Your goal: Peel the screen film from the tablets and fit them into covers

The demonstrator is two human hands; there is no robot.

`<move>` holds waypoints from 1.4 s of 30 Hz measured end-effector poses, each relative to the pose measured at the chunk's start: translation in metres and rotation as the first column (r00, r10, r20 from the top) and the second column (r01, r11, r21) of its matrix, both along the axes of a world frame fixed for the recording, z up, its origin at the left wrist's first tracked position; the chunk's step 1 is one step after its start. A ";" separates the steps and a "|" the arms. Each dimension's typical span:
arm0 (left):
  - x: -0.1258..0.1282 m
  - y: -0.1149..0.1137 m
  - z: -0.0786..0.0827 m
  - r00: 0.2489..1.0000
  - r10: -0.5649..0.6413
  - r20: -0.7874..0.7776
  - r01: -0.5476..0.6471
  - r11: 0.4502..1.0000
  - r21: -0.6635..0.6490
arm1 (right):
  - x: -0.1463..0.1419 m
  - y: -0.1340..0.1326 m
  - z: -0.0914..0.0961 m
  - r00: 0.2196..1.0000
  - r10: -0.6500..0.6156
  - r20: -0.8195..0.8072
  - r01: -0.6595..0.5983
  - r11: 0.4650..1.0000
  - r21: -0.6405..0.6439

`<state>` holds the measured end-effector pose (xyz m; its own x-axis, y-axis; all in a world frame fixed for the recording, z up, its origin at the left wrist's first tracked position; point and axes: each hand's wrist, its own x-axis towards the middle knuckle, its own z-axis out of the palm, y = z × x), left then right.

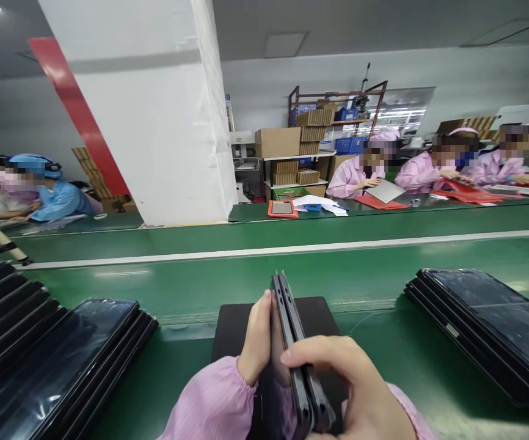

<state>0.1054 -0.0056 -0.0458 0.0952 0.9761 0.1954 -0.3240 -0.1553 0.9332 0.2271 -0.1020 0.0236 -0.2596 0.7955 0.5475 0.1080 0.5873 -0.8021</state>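
A pair of slim black tablet-like devices is held upright on edge, side by side, over a black mat, with slots visible along their edges; whether they are two units or one folded unit cannot be told. Both hands are closed on them: the left hand is pressed against the near side, and the right hand is wrapped across the lower part, its fingers laid over the edges. Pink ribbed sleeves are seen at both wrists. The mat is laid on a green worktop, and flat stacks of glossy black devices are placed on either side, the left stack just beyond the left sleeve and the right stack well apart from the hands. A white strip is run along the worktop. Beyond it, an orange tray, white papers and red folders are spread on a further green surface, where co-workers in pink smocks are seated. A co-worker in blue is seen at the far left, past a white column marked with a red stripe. Cardboard boxes and metal shelving are set against the far wall.
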 end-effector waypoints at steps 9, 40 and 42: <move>-0.016 0.048 0.062 0.999 0.044 0.002 -0.042 0.927 0.373 | 0.001 0.003 -0.006 0.992 0.010 0.125 -0.008 1.000 -0.022; -0.008 0.086 0.030 0.996 0.038 -0.085 0.004 0.893 0.451 | 0.017 0.043 0.002 0.986 0.132 0.107 -0.100 0.960 -0.260; -0.008 0.085 0.030 0.995 0.041 -0.087 0.002 0.898 0.441 | 0.017 0.042 0.002 0.985 0.115 0.132 -0.080 0.967 -0.243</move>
<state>0.0975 0.0799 -0.0153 0.1152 0.7943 0.5966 -0.2332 -0.5621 0.7935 0.2440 -0.0601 0.0261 -0.4048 0.8643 0.2985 0.1840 0.3967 -0.8993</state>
